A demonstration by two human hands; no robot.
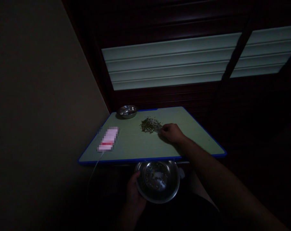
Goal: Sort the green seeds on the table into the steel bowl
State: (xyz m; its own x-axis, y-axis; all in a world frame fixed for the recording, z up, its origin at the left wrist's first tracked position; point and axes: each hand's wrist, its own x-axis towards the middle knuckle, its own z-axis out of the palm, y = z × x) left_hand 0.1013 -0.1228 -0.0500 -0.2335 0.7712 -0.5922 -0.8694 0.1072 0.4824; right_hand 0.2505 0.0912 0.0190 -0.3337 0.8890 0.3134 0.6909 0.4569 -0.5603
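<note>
My left hand (135, 189) grips the rim of a wide metal bowl (175, 189) from its left side, with the thumb over the edge. The bowl is held just under the near edge of the small table, and a few small bits lie inside it. Over the tabletop, my right hand (171, 132) is closed in a pinch on a thin, pale see-through piece (158, 129), whose kind is too dim to tell. That piece touches the right side of a loose pile of small greenish grains (148, 125) spread on the board.
The pale green table (128, 144) has a blue rim. A smaller metal bowl (127, 112) stands at its far left corner. A phone (109, 139), blurred out, lies at the left with a white cable (95, 166) hanging off the edge. Behind are dark slatted doors (169, 64); a wall (39, 80) is at left.
</note>
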